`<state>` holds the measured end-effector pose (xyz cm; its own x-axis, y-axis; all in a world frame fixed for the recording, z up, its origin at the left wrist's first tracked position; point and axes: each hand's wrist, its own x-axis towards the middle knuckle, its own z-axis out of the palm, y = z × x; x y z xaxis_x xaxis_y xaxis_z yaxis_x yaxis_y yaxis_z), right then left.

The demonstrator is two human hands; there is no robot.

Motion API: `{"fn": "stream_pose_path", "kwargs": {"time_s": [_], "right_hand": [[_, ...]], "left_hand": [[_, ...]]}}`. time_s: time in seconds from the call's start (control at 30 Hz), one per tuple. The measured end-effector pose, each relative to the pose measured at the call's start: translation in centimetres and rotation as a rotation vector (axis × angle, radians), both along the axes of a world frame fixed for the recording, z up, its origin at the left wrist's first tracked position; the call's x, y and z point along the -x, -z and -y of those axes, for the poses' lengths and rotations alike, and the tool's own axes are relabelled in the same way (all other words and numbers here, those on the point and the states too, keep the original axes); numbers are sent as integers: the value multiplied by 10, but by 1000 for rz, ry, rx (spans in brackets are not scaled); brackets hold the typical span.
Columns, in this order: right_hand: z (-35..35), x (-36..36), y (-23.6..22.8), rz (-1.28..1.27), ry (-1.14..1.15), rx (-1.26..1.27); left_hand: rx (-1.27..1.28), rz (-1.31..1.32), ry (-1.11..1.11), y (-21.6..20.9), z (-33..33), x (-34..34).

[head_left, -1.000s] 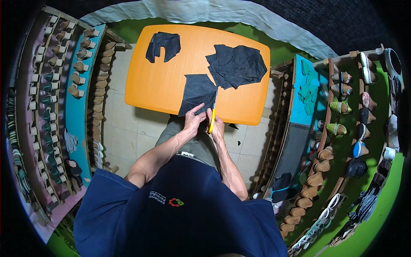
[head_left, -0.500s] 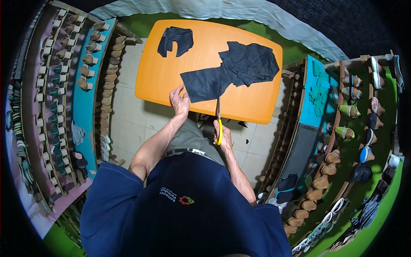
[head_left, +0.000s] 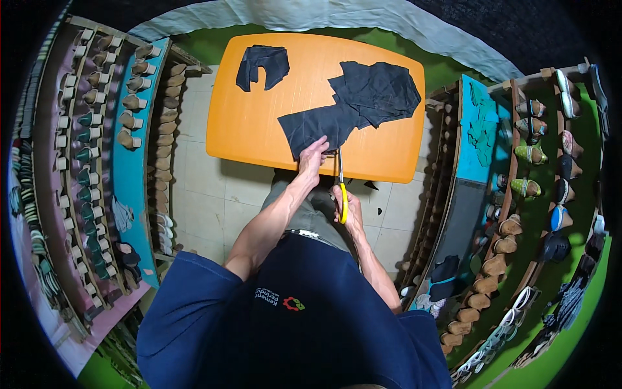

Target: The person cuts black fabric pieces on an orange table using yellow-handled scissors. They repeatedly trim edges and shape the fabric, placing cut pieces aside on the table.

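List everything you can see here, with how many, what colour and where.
Broad curved-edge table: one, orange, centre
Notched fabric piece: at least one, black, table's far left
Heaped fabric pieces: several, black, table's right
Angular fabric piece: apparently one, black, table's near edge
Metal-bladed scissors: one, yellow-handled, table's near edge
Shoe-shaped forms: many, brown, both side racks
Patterned shoes: several, mixed colours, right rack
Square floor tiles: many, beige, below table
Short-sleeved shirt: one, navy, lower centre
Left hand: one, bare, on angular fabric piece
Right hand: one, bare, holding scissors

Table (head_left: 304, 71) bright; shadow beneath; corners black; shelves (head_left: 131, 172) bow toward rim.
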<state>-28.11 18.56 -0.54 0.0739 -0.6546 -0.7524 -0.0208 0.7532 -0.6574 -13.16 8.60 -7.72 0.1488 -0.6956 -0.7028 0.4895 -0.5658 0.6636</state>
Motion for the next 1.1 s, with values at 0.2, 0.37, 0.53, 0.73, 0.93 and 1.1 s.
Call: {"fn": "stream_pose_path", "kwargs": {"time_s": [0.2,0.37,0.53,0.73,0.93,1.1], "right_hand": [[6,-14,-4,82,-28,0],[6,-25,-2,168,-110,-61],[0,-27,8,219,-214,-137],[1,-34,10,112,-231,-72],[17,-41,8,88,-239,-71],[9,-23,-1,81,-435,-172]], "left_hand": [[135,611,110,-36,-1,-4],[193,420,-70,-9,-10,-22],[116,-87,-371,-5,-13,-27],[129,-135,-372,-2,-18,-23],[133,-89,-365,-11,-18,-16],[196,1,-409,-18,11,-39]]}}
